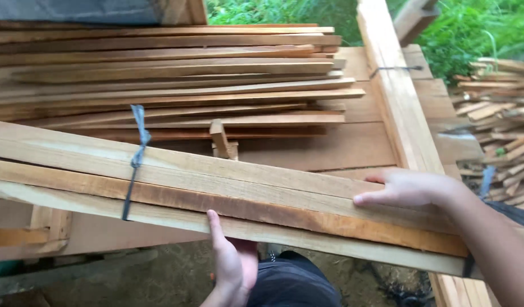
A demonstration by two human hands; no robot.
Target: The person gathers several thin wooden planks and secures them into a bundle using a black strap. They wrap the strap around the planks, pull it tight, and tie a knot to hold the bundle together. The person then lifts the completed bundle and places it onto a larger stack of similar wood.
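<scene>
The bundle point(228, 196) of tied planks lies across your lap, in front of the plank stack point(177, 79). It looks stiff, long and fairly heavy, so grip near the middle. Your left hand point(231, 264) cups its lower edge from beneath; your right hand point(407, 187) rests flat on top, fingers extended.
</scene>
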